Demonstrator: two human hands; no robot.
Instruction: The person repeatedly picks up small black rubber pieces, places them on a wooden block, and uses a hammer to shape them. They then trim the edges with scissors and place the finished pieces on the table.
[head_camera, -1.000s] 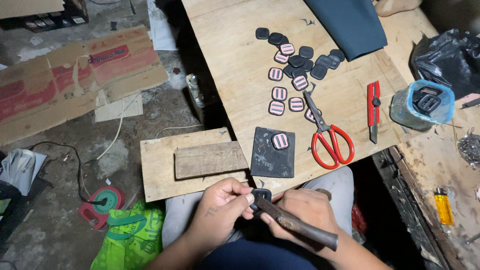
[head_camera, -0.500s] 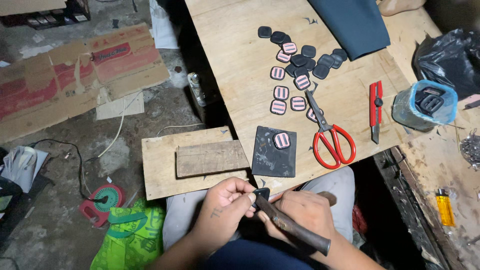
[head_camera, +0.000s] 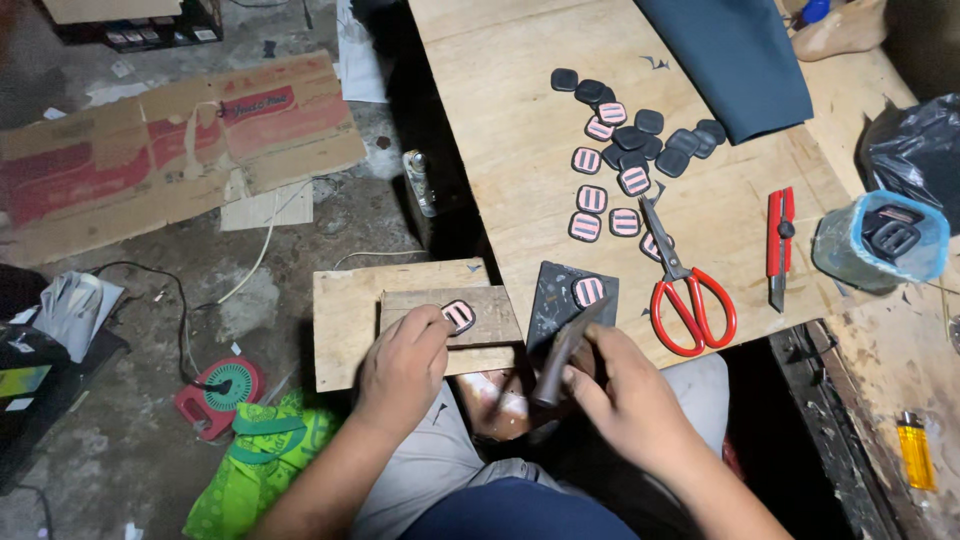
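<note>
My left hand (head_camera: 402, 363) presses a small pink-and-black buckle piece (head_camera: 458, 316) onto a small wooden block (head_camera: 490, 318) that lies on a plywood board (head_camera: 340, 320). My right hand (head_camera: 625, 392) grips a dark metal tool (head_camera: 562, 352) whose tip points up toward a dark square pad (head_camera: 553, 296). Another pink buckle piece (head_camera: 588, 291) rests on that pad.
Several pink and black buckle pieces (head_camera: 615, 150) lie on the wooden table (head_camera: 510, 130), with red scissors (head_camera: 685, 285), a red utility knife (head_camera: 779, 245), dark cloth (head_camera: 735, 55) and a blue cup (head_camera: 880, 240). Cardboard (head_camera: 160, 150) and a green bag (head_camera: 255, 455) lie on the floor.
My left hand moved up from my lap and set a buckle piece on the wooden block. My right hand lifted the tool so its tip now points toward the dark pad.
</note>
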